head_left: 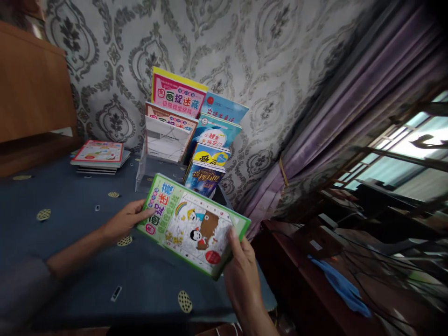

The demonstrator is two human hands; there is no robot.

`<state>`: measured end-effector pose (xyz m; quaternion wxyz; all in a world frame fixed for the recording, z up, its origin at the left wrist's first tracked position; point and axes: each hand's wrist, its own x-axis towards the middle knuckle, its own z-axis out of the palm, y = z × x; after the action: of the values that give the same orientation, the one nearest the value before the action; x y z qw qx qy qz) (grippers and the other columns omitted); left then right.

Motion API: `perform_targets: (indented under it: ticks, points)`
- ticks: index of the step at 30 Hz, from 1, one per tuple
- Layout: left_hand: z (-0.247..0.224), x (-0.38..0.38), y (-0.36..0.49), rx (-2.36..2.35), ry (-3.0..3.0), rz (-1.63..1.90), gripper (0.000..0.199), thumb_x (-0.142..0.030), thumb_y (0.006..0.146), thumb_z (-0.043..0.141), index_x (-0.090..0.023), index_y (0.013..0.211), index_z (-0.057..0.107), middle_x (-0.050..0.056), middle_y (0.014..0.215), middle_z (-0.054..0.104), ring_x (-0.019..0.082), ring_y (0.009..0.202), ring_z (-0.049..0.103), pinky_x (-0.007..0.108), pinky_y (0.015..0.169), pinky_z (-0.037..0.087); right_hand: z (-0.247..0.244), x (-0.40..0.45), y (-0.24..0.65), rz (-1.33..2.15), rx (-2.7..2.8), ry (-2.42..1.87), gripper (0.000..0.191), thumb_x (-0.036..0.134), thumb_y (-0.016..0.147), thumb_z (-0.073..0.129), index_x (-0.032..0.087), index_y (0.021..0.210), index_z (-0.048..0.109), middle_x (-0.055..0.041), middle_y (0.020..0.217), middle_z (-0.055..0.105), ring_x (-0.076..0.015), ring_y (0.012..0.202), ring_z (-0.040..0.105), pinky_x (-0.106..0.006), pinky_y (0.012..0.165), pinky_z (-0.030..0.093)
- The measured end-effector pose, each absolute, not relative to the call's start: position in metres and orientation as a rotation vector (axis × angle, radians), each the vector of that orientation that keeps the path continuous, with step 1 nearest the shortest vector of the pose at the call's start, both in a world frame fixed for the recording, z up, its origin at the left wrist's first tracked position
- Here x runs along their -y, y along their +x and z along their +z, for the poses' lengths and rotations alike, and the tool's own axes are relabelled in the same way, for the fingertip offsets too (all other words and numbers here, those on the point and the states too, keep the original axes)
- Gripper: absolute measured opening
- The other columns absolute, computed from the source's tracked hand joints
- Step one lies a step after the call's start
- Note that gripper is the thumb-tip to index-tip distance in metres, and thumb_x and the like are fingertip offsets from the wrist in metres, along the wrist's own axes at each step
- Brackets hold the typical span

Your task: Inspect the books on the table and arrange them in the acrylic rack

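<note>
The green-bordered book [196, 224] is held in both hands in front of the clear stand [140, 170], above the worktop [84, 270]. Contact between book and stand cannot be determined from this view.

Orientation: front cover facing up toward the wearer. The long axis runs obliquely, from the upper-left end down to the lower-right end. The title band lies along the left short end, so the head of the book points left and its foot points right. The large title characters run up that end, away from the wearer.

Left hand [128, 219]: fingers clamped on the left short end, thumb on the title band. Right hand [243, 275]: fingers clamped on the right short end, thumb on the cover; part of this grip is hidden beneath the book.

Adjacent items: the pink-covered book [179, 95] stands in the clear stand, at the back. The dark blue book [205, 178] stands to its right, at the front of a second column. A stack of books [100, 153] lies flat at left.
</note>
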<state>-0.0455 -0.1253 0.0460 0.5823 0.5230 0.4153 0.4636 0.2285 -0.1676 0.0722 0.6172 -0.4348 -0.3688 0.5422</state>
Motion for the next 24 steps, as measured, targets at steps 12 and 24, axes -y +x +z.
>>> perform_targets:
  ticks: [12,24]
  points:
    - [0.017,0.09,-0.086,-1.299,1.085,1.002,0.059,-0.065,0.061,0.083,-0.018,0.096,0.069,0.004,0.083,0.079,0.021,0.07,0.073,0.029,0.061,0.056,0.011,0.108,0.201,1.535,0.882,-1.051,0.051,0.046,0.051,0.096,0.017,0.084,0.07,-0.0067,0.079,0.079,-0.0302,0.081,0.077,-0.04,0.072,0.063]
    - [0.021,-0.004,-0.065,-1.225,2.122,0.484,0.045,-0.057,0.089,0.052,-0.021,0.09,0.078,0.004,0.079,0.078,0.019,0.069,0.067,0.024,0.06,0.044,0.002,0.131,0.247,1.67,1.47,-1.283,0.054,0.068,0.067,0.081,0.017,0.071,0.064,0.0057,0.056,0.059,-0.0061,0.039,0.047,-0.017,0.039,0.038]
